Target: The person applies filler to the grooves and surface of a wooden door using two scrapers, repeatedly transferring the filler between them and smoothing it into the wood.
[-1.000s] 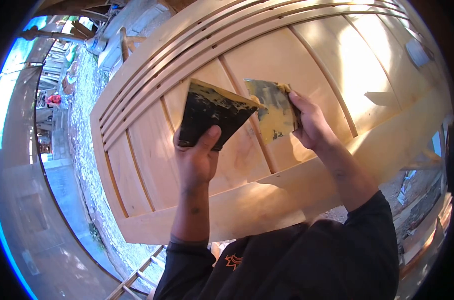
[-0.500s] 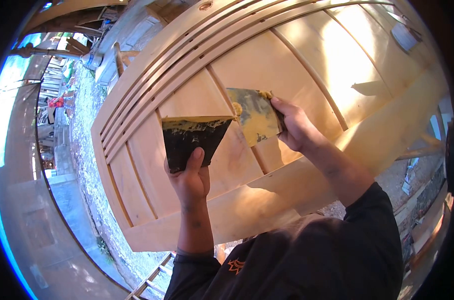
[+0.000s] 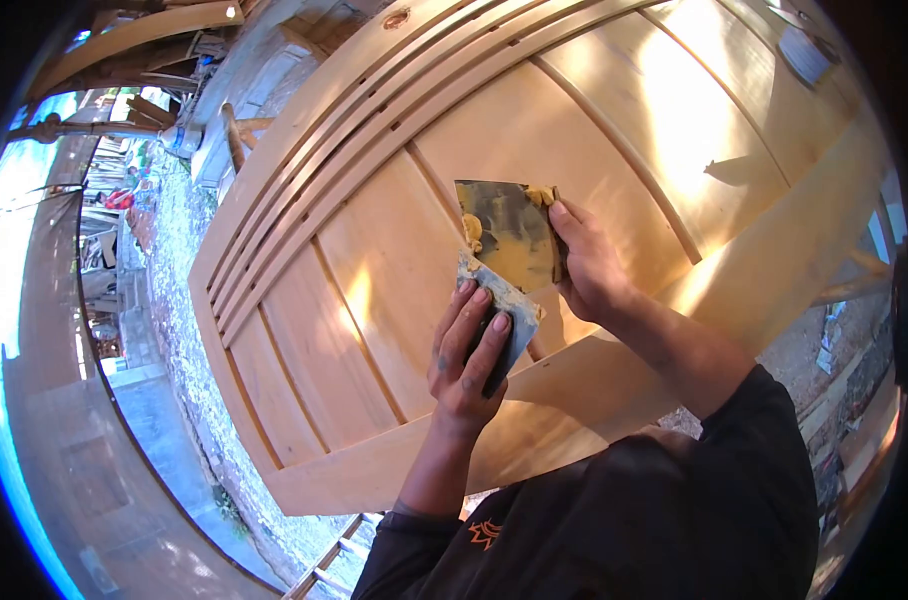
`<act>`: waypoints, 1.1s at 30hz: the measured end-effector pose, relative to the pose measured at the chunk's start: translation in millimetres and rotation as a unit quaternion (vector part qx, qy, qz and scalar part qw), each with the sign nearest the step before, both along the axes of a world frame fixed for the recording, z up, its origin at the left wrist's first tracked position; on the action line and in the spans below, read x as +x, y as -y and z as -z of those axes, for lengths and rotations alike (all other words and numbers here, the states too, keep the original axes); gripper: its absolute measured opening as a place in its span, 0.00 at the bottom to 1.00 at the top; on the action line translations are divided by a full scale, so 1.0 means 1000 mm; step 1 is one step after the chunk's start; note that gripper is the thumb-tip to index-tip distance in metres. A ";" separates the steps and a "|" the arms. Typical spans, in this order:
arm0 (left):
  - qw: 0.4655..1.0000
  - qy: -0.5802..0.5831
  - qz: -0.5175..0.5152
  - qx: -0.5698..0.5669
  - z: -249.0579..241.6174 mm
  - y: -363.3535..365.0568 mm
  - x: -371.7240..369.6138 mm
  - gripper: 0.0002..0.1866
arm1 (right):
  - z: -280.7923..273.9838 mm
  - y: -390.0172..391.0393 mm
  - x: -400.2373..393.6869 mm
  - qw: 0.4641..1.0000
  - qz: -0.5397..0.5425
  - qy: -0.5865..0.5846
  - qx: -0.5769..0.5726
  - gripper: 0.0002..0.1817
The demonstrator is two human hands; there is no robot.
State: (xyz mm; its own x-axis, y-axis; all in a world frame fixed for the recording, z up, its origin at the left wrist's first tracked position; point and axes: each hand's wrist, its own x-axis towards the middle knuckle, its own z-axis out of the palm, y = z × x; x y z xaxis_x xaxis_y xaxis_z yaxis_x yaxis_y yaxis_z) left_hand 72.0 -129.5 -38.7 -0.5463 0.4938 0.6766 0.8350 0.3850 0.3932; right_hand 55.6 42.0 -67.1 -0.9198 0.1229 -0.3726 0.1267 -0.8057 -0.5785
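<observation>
In my left hand (image 3: 466,360) is a dark putty knife (image 3: 515,318), its wide blade smeared with filler along the edge. The fingers lie across its face and the thumb is hidden. A flat dark plate (image 3: 519,230) coated with yellowish wood putty (image 3: 472,230) is gripped at its right edge by my right hand (image 3: 592,258). The knife's upper corner meets or overlaps the plate's lower left corner. Both are held over a wooden panel door (image 3: 374,290) with grooved boards and slats.
A wooden ladder (image 3: 324,570) stands below the door's near left corner. On the door's far right sits a white container (image 3: 804,55). Gravelly ground (image 3: 179,290) and a large brown panel (image 3: 74,400) lie to the left. Stacked timber (image 3: 99,200) is farther off.
My left hand has moved right and turned the putty knife over, bringing it to the plate's lower left corner. The right hand has stayed nearly in place with the plate tilted slightly.
</observation>
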 end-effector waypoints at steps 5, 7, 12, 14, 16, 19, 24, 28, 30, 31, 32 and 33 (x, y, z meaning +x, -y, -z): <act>0.999 0.009 -0.022 -0.032 0.005 -0.001 -0.012 0.27 | 0.004 -0.001 0.000 0.999 0.008 -0.035 -0.020 0.19; 0.999 0.021 -0.027 -0.026 0.013 0.001 -0.018 0.29 | 0.004 -0.003 0.001 0.999 0.011 -0.033 -0.013 0.19; 0.989 0.026 -0.057 -0.133 0.019 0.037 -0.051 0.31 | 0.006 -0.009 -0.002 0.993 0.010 -0.106 -0.056 0.19; 0.975 0.035 -0.108 -0.192 0.005 0.063 -0.078 0.31 | 0.003 -0.013 -0.004 0.993 0.014 -0.117 -0.020 0.18; 0.962 0.078 -0.161 -0.205 -0.021 0.085 -0.115 0.30 | 0.007 -0.015 -0.005 0.994 0.029 -0.102 0.014 0.18; 0.908 0.184 -0.217 -0.309 -0.053 0.114 -0.170 0.29 | 0.017 -0.017 -0.009 0.995 0.032 -0.083 0.041 0.17; 0.887 0.270 -0.126 -0.352 -0.053 0.124 -0.230 0.29 | 0.016 -0.018 -0.014 0.995 0.029 -0.036 0.090 0.18; 0.871 0.308 -0.113 -0.366 -0.041 0.123 -0.251 0.29 | 0.016 -0.020 -0.016 0.996 0.015 -0.026 0.086 0.18; 0.870 0.303 -0.119 -0.370 -0.034 0.124 -0.255 0.30 | 0.021 -0.023 -0.016 0.997 0.010 -0.026 0.076 0.18; 0.870 0.299 -0.120 -0.373 -0.031 0.123 -0.258 0.30 | 0.021 -0.024 -0.016 0.997 0.011 -0.029 0.077 0.18; 0.871 0.302 -0.113 -0.372 -0.029 0.122 -0.261 0.30 | 0.019 -0.024 -0.017 0.996 0.011 -0.031 0.078 0.17; 0.871 0.306 -0.106 -0.370 -0.028 0.121 -0.264 0.30 | 0.018 -0.024 -0.017 0.996 0.011 -0.033 0.079 0.17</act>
State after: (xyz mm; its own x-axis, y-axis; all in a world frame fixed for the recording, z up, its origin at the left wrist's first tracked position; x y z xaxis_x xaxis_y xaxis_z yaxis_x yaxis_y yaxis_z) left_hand -191.7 -250.3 -10.5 -0.8248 0.5149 -0.2335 0.4357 0.8421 0.3179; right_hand 38.2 66.3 -84.8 -0.9378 0.1961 -0.2864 0.0679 -0.7055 -0.7054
